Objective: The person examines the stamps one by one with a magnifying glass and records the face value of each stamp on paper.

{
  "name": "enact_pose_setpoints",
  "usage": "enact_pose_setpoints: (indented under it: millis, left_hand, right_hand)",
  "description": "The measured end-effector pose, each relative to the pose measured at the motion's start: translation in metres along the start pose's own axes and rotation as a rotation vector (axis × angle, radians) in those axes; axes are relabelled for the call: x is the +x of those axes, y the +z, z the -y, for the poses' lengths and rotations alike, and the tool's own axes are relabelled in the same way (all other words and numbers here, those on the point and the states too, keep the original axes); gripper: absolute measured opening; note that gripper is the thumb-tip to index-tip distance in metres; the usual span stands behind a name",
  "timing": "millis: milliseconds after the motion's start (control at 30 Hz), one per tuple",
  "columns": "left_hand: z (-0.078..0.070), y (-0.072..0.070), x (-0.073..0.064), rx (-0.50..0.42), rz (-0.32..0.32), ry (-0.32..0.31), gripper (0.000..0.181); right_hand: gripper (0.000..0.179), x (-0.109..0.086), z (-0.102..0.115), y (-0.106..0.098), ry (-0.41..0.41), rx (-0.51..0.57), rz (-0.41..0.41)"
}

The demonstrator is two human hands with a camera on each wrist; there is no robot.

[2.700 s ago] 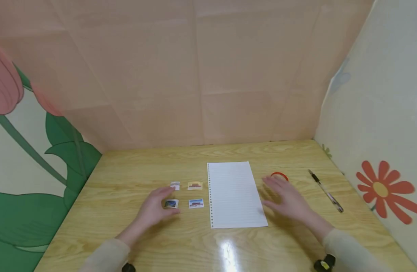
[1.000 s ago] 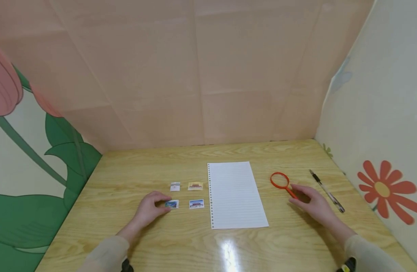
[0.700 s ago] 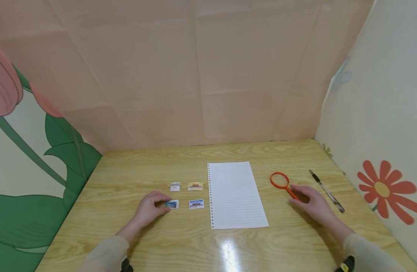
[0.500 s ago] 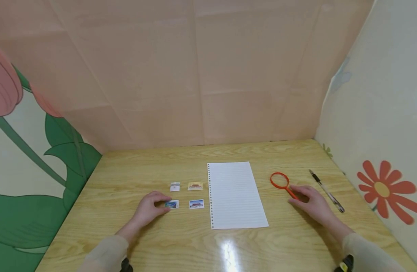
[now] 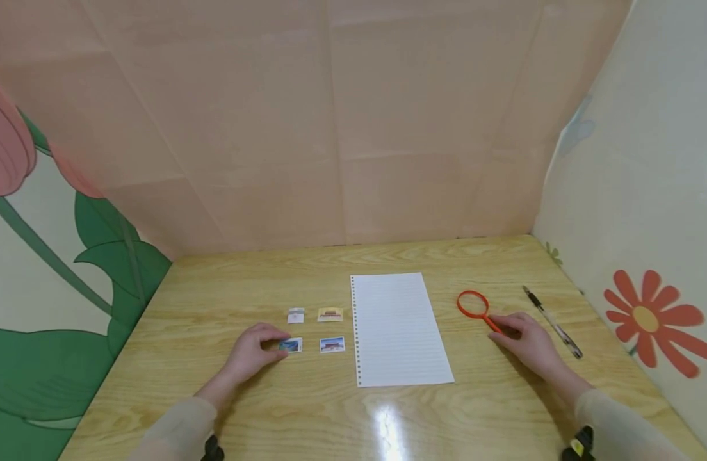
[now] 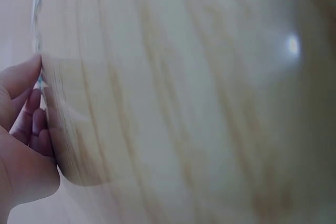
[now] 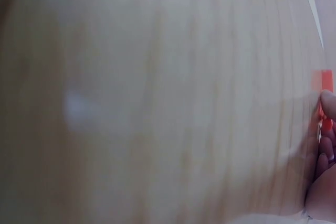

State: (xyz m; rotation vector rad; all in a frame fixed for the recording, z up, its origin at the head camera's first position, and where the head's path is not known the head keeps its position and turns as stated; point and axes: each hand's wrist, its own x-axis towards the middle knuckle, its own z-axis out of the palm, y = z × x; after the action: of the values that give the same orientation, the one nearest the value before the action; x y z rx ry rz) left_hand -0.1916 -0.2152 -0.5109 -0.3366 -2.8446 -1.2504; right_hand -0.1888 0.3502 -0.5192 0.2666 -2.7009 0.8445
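In the head view my left hand point(image 5: 252, 352) rests on the table, thumb and forefinger at the edges of a blue-green postage stamp point(image 5: 293, 345) lying flat. Its left part is covered by the fingertips. My right hand point(image 5: 529, 342) pinches the handle of a red magnifying glass point(image 5: 472, 303), whose round lens lies on the table pointing away to the left. In the right wrist view the red handle point(image 7: 326, 81) shows between thumb and fingers. The left wrist view catches my left hand point(image 6: 26, 145) side-on, with the stamp barely visible.
Three more stamps lie nearby: a pale one point(image 5: 296, 315), a yellow one point(image 5: 330, 314) and one with a blue sky point(image 5: 332, 344). A lined sheet of paper point(image 5: 401, 330) sits between my hands. A pen point(image 5: 553, 322) lies on the table point(image 5: 261, 275) at right.
From the first frame, my right hand moved right and down onto the magnifying glass handle, and my left hand drew in to the blue-green stamp. Over the last second both hands have stayed almost still.
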Motion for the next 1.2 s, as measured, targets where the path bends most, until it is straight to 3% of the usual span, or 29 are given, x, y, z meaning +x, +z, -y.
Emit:
enact_pose_setpoints:
  millis: [800, 1033, 1200]
  left_hand:
    - [-0.004, -0.003, 0.000, -0.001, 0.023, -0.013, 0.027]
    - [-0.001, -0.003, 0.001, -0.009, 0.027, -0.013, 0.027]
    - [0.000, -0.003, 0.001, -0.016, 0.039, -0.009, 0.027]
  right_hand:
    - [0.013, 0.002, 0.004, 0.000, 0.015, 0.001, -0.038]
    - [0.012, 0.008, 0.022, -0.002, -0.023, 0.037, -0.042]
    - [0.014, 0.016, 0.046, 0.005, -0.120, 0.081, -0.048]
